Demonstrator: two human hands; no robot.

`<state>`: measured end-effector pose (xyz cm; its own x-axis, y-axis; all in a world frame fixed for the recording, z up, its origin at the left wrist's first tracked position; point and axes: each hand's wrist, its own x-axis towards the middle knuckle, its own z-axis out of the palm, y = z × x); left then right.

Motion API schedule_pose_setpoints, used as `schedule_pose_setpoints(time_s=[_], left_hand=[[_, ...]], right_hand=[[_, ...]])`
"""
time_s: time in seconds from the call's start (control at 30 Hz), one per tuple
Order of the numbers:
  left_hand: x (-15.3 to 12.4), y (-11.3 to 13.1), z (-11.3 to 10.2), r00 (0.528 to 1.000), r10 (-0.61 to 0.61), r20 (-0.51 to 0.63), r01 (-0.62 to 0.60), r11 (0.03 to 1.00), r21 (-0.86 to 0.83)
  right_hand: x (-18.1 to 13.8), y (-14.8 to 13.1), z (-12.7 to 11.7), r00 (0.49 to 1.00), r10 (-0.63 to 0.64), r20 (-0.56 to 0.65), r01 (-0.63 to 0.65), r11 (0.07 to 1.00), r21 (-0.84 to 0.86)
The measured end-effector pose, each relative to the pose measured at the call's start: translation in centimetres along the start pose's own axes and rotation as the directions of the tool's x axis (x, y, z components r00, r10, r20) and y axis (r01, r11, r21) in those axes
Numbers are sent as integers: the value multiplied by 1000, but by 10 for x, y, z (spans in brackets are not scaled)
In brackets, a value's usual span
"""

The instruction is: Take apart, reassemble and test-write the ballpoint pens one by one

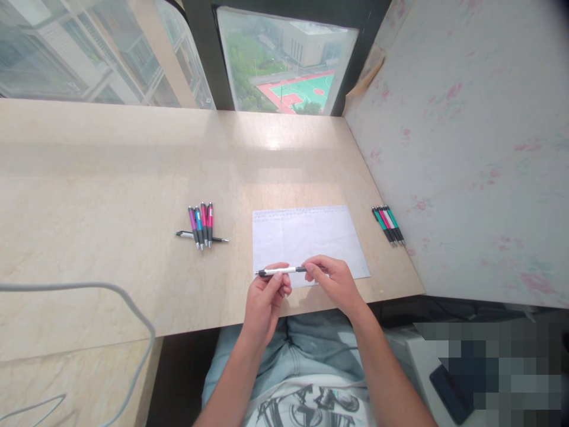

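Note:
Both my hands hold one white and black pen (287, 270) level above the near edge of a sheet of paper (306, 240). My left hand (269, 293) is closed on its white barrel, thumb on top. At the other end, my right hand (333, 281) pinches the black grip, and its fingers partly hide the tip. Faint rows of marks run along the paper's top edge. To the left, several purple, blue and pink pens (200, 226) lie side by side across a white and black pen (182, 234).
Another row of pens (389, 225), green, pink and white, lies by the flowered wall (457, 148) on the right. A grey cable (128, 302) loops over the near left of the table (111, 225). Windows (288, 65) stand behind. A dark phone-like object (451, 391) is at lower right.

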<state>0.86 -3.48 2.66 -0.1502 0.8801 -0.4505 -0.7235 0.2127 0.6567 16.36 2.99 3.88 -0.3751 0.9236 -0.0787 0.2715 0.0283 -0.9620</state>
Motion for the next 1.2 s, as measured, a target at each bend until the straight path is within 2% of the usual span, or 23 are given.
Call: schedule_pose_setpoints(time_s=[0.17, 0.23, 0.3, 0.37, 0.43, 0.6, 0.67, 0.73, 0.87, 0.93, 1.1, 1.2], left_hand=[[1, -2, -1, 1000, -1, 3, 1, 999, -42], [1, -3, -1, 1000, -5, 15, 6, 999, -51], [1, -4, -1, 1000, -7, 22, 8, 998, -56], [1, -5, -1, 1000, -8, 20, 9, 998, -56], [2, -5, -2, 1000, -8, 14, 9, 998, -56], [3, -6, -3, 1000, -6, 7, 6, 996, -89], [4, -7, -3, 1000, -4, 13, 5, 995, -99], [4, -7, -3, 1000, -1, 23, 3, 994, -106], [4, -9, -4, 999, 3, 34, 1, 993, -117], [5, -9, -5, 1000, 0, 32, 4, 993, -119], [6, -7, -6, 1000, -3, 27, 6, 991, -137], [7, -7, -5, 999, -1, 34, 7, 987, -160]], right_hand=[[-1, -3, 0, 988, -153, -21, 153, 988, 3], [-2, -2, 1, 993, -121, -13, 122, 991, 49], [-2, -1, 3, 1000, -30, -6, 30, 996, 87], [-1, 1, 4, 998, 55, 3, -55, 995, 80], [-1, 2, 5, 997, 76, -22, -75, 996, 52], [0, -1, 1, 994, -93, -49, 92, 996, -18], [-1, -2, 1, 991, -125, -49, 124, 992, -12], [-1, -1, 1, 994, -96, -51, 97, 995, 22], [0, 2, 4, 996, 61, -59, -56, 995, 85], [1, 2, 5, 994, 82, -78, -76, 994, 80], [1, 0, 2, 990, -94, -107, 90, 995, -40], [1, -2, 0, 984, -147, -104, 142, 989, -47]])
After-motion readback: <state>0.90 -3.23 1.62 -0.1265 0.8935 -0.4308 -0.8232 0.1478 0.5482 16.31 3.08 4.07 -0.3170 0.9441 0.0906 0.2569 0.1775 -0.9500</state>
